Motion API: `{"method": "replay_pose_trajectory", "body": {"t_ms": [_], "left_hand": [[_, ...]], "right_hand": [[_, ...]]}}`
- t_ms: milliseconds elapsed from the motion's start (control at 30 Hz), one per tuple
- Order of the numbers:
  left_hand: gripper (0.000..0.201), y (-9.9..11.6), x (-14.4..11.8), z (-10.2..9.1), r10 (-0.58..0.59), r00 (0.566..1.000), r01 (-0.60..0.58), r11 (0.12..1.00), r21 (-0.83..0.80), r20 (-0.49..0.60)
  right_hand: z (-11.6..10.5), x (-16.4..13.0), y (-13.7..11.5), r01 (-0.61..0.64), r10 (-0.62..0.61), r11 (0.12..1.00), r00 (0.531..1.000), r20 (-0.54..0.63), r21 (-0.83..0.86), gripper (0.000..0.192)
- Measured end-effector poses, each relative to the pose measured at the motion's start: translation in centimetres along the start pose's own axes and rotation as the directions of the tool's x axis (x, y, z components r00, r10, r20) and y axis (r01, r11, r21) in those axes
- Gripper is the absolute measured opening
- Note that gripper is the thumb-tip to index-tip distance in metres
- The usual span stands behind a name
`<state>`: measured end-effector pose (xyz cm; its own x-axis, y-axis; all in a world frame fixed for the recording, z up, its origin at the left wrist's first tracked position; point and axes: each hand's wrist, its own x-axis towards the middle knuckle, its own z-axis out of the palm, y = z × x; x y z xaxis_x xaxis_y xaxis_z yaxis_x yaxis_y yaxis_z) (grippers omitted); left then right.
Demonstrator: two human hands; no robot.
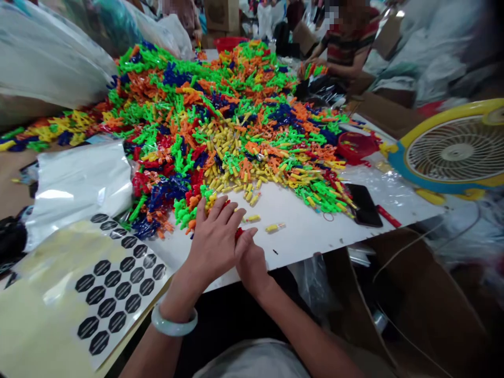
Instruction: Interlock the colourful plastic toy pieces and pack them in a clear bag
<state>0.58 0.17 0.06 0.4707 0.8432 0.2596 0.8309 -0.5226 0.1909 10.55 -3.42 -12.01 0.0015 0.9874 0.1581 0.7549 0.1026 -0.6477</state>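
My left hand (216,239), with a pale bangle (174,326) on its wrist, lies palm down with fingers stretched out at the near edge of a heap of small plastic figures (185,210). The fingertips cover some green, orange and red pieces. Pressed close beside it, my right hand (252,262) is curled, its fingers mostly hidden behind the left hand. A bit of a red plastic piece (238,233) shows between the two hands. To their right, a small yellow tube-like piece (272,228) lies loose on the white table (291,247).
Sheets of black octagonal stickers (123,290) lie at the left, below a white plastic bag (84,184). A phone (363,205), a red pen-like stick (388,216), a red basket (356,147) and a fan (452,152) are at the right. Another person (350,50) sits across the table.
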Motion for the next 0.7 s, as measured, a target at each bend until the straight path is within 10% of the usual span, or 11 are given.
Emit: {"method": "replay_pose_trajectory", "body": {"t_ms": [167,333,467,700], "left_hand": [[0.034,-0.6,-0.1,0.3,0.028,0.998,-0.027,0.999,0.034,-0.051],[0.033,-0.7,0.1,0.6,0.036,0.996,-0.034,0.999,0.036,-0.076],[0.032,-0.6,0.2,0.6,0.028,0.996,-0.026,0.999,0.021,-0.086],[0.031,-0.5,0.0,0.5,0.012,0.997,-0.013,1.000,-0.011,-0.079]], "right_hand": [[-5.4,2.5,4.8,0.094,-0.089,0.994,0.991,-0.098,0.051,0.017],[-11.8,6.3,12.0,-0.392,0.232,0.872,0.859,-0.457,-0.294,0.024],[-13.0,7.0,13.2,-0.466,0.356,0.774,0.880,-0.315,-0.427,0.019],[-13.3,5.1,10.5,-0.325,0.323,0.923,0.945,-0.041,-0.209,0.026]]}}
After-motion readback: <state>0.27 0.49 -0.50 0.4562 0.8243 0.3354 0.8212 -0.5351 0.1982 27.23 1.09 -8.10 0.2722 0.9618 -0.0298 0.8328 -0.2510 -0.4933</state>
